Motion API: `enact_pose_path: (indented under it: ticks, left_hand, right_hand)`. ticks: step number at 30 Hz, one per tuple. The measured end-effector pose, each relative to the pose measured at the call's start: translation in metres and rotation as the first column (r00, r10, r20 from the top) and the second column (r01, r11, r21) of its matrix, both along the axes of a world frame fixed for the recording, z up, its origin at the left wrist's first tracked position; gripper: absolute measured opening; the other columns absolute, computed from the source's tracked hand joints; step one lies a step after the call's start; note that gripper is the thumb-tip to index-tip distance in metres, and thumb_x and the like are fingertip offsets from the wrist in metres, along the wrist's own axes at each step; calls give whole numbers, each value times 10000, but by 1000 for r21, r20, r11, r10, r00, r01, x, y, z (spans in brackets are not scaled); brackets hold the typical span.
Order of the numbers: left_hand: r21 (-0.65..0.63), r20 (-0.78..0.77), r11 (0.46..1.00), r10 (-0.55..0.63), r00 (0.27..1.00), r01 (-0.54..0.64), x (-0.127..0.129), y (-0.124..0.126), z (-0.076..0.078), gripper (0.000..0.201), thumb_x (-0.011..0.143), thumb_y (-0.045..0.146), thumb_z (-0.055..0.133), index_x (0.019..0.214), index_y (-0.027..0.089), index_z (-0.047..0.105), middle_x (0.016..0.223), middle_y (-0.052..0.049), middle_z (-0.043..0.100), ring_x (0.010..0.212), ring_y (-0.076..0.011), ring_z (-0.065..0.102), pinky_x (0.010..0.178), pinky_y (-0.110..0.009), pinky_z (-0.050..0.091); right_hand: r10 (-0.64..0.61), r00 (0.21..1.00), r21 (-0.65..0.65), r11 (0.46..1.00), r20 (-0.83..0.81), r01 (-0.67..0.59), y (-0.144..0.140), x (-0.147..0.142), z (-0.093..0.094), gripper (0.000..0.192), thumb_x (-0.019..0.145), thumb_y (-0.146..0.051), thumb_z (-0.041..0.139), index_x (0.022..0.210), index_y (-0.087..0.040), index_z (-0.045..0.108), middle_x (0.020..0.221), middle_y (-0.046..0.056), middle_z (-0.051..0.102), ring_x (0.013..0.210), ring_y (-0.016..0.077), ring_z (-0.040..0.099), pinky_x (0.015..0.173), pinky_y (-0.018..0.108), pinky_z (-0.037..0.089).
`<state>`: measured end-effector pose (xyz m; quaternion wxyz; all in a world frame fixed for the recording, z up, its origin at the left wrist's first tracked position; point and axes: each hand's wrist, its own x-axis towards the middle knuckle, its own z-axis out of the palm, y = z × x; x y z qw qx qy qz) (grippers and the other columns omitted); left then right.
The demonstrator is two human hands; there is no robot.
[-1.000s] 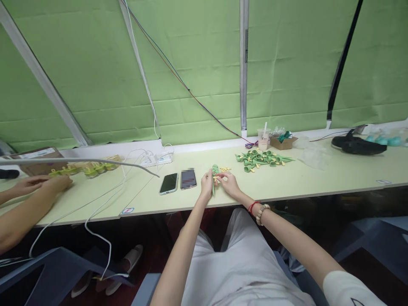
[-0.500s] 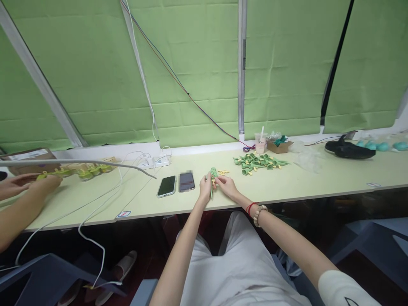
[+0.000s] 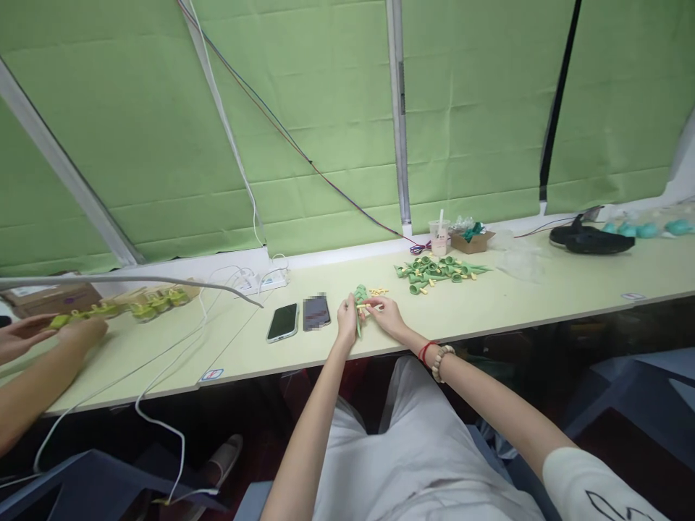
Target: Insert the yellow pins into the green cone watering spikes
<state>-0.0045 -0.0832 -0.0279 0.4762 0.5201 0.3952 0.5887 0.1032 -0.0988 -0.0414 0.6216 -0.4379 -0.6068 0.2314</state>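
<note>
We pinch a green stake (image 3: 358, 310) in our left hand (image 3: 346, 320), fingers closed round it. Our right hand (image 3: 386, 315) pinches a small yellow piece (image 3: 365, 306) against its side. No writing is legible. Two phones (image 3: 300, 318) lie just left of the grip, a pile (image 3: 437, 270) up right; the table edge (image 3: 489, 331) runs just below, bare tabletop to the right.
</note>
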Motion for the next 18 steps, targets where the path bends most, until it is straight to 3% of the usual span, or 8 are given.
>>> enact_pose_path:
  ticks: [6,12,18]
  left_hand:
    - [-40,55,999,39,998,-36,-1,2,1,437,744,603,461,773,167,483,429,62,443,339,-68,425,338,-162,273]
    - [-99,59,993,67,996,-61,-1,-3,7,476,792,618,344,827,168,494,416,67,415,285,-55,332,289,-161,201]
    - [-130,7,991,40,999,-39,-1,-4,7,498,816,595,307,870,156,535,368,80,348,258,-59,268,275,-166,167]
  right_hand:
    - [-68,993,-16,998,-99,67,6,0,-3,167,735,-239,551,839,-186,670,879,57,697,803,181,627,714,306,476]
    - [-316,920,-127,948,-232,293,12,7,-7,315,815,-384,406,925,-156,594,841,93,664,744,190,605,673,299,462]
    - [-360,917,-185,926,-169,330,16,5,-12,196,733,-329,510,804,-177,613,682,44,632,613,183,574,583,284,437]
